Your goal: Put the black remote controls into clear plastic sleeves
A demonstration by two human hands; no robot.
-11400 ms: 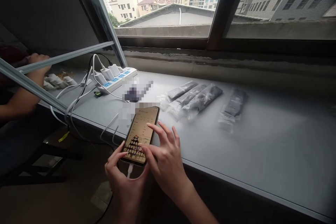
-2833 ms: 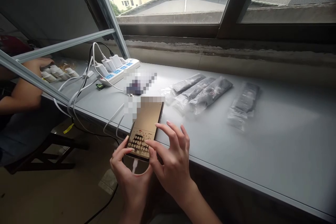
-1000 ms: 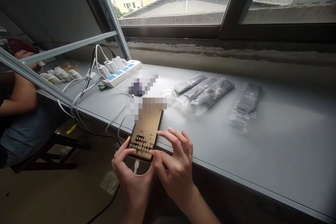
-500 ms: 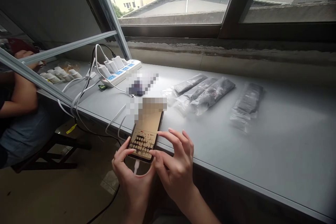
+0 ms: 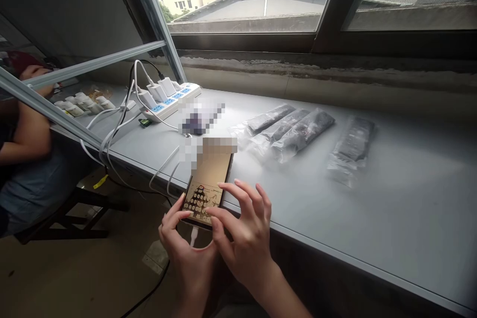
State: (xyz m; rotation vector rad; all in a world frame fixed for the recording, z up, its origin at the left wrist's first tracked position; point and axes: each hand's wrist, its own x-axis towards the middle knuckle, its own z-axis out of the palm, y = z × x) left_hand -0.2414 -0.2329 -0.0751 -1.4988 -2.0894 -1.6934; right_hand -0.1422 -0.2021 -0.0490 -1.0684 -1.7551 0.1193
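A phone (image 5: 210, 171) with a keyboard on its lit screen is held upright and tilted in my left hand (image 5: 186, 248), whose fingers grip its lower part. A white cable plug (image 5: 194, 236) sits in its bottom end. My right hand (image 5: 246, 233) is over the lower right of the screen, fingers apart and bent, the index fingertip at the keyboard. Nothing is held in it. The top of the phone is blurred out by pixels.
The grey table (image 5: 372, 218) bears several dark items in clear plastic bags (image 5: 303, 134), a pixelated object (image 5: 201, 118), a white power strip (image 5: 175, 102) with plugs and cables, and white bottles (image 5: 87, 103). At the left, beyond a metal frame (image 5: 100, 63), a person (image 5: 32, 134) sits.
My right hand has shifted slightly left and up over the screen. The picture on the keyboard area has changed. My left hand and the phone have stayed nearly still.
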